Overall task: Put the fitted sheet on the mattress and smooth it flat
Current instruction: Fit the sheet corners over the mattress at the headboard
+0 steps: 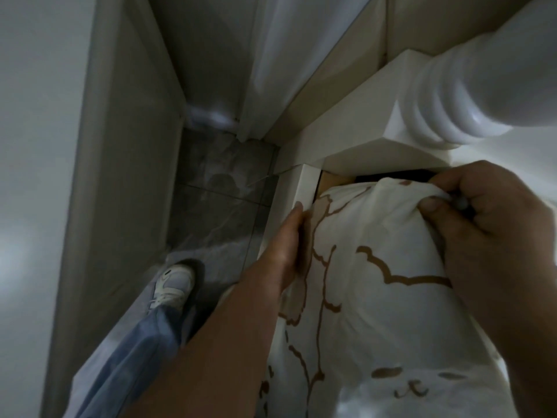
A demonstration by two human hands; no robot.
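— Where are we with the fitted sheet?

— From my end I judge we're mid-corner, not finished. The sheet, white with a brown outline print, is bunched over the far corner of the mattress, right where the white bed frame meets the turned bedpost at the far right.

— What are the hands doing?

— The right hand has its thumb and curled fingers pinching a fold of the sheet's edge at the far end of the corner, just under the frame's ledge. The left hand lies along the left side of the corner, fingers fairly straight and pressed between the sheet and the frame rail; I can't tell whether the fingertips hook any cloth down there.

— So is the corner on?

— Partly, I'd say. The cloth covers the top and left side of the corner, but there's a dark gap beyond the right hand, and the edge isn't tucked under yet as far as I can see.

— And the rest?

— Out of my view. The near part of the sheet looks loose and wrinkled, so smoothing is left, and I can't speak for the other corners. On the left, only a shoe on the grey floor.
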